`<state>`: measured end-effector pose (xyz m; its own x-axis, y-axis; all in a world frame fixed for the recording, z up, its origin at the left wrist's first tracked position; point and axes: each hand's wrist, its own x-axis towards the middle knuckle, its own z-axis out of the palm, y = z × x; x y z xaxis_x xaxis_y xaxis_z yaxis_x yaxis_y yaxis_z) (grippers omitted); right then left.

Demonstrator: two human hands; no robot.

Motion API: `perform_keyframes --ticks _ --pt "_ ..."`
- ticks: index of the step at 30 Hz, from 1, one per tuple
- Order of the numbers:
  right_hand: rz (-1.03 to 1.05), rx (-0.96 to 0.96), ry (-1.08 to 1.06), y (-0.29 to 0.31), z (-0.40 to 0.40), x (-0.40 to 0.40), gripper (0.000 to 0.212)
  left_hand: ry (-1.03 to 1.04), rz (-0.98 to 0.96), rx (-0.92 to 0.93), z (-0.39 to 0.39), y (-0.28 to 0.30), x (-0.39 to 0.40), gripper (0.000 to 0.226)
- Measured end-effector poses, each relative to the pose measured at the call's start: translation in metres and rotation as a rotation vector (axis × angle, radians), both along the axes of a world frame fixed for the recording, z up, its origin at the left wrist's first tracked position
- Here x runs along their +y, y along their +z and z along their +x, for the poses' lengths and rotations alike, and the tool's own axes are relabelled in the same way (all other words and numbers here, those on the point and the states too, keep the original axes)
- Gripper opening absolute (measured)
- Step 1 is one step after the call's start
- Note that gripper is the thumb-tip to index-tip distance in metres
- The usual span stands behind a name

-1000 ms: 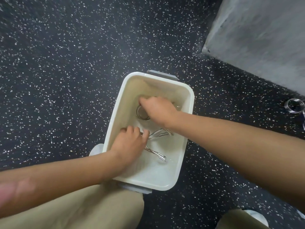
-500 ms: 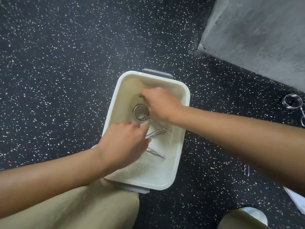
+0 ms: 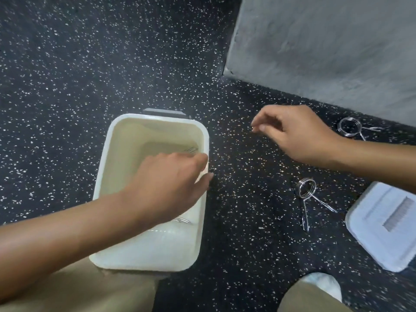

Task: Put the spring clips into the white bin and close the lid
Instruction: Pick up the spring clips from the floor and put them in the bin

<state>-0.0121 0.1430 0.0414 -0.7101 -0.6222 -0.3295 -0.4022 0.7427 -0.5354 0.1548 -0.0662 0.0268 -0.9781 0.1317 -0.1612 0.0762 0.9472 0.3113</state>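
Note:
The white bin stands open on the speckled floor in front of my knees. My left hand hovers over the bin's right side, fingers loosely apart, holding nothing. Under it, bits of metal spring clips show on the bin's bottom. My right hand is out over the floor to the right of the bin, fingers curled and empty. One spring clip lies on the floor below that hand, another spring clip lies just past its wrist. The white lid rests on the floor at the right edge.
A grey concrete block fills the upper right. My knees in tan trousers sit at the bottom edge. The dark speckled floor stretches to the left and behind the bin.
My right hand has come out of the bin and swung right over the floor. My left hand lifted and shifted to the bin's right side. The view turned right, showing the lid and two clips.

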Motion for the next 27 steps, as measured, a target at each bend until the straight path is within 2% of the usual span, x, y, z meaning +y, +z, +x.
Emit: perform_keyframes --ticks 4,9,14,17,22,24,27 --pt "0.075 0.036 -0.127 -0.012 -0.037 0.070 0.016 -0.155 -0.084 -0.037 -0.026 0.004 0.028 0.034" --pt "0.204 0.116 -0.243 -0.030 -0.070 0.166 0.016 -0.442 -0.172 -0.079 -0.068 0.022 0.061 0.029" --pt "0.362 0.124 -0.510 -0.059 -0.088 0.225 0.015 -0.660 -0.229 -0.095 -0.110 0.029 0.100 0.037" --pt "0.376 0.138 -0.545 -0.078 -0.094 0.243 0.022 -0.750 -0.216 -0.124 -0.127 0.019 0.135 0.040" --pt "0.303 0.099 -0.561 -0.112 -0.109 0.255 0.060 -0.925 -0.260 -0.183 -0.139 -0.032 0.194 0.048" --pt "0.307 0.091 -0.523 -0.120 -0.117 0.251 0.063 -0.949 -0.313 -0.185 -0.139 -0.055 0.213 0.058" --pt "0.424 0.138 -0.403 -0.131 -0.125 0.247 0.053 -0.958 -0.382 -0.169 -0.138 -0.085 0.232 0.062"
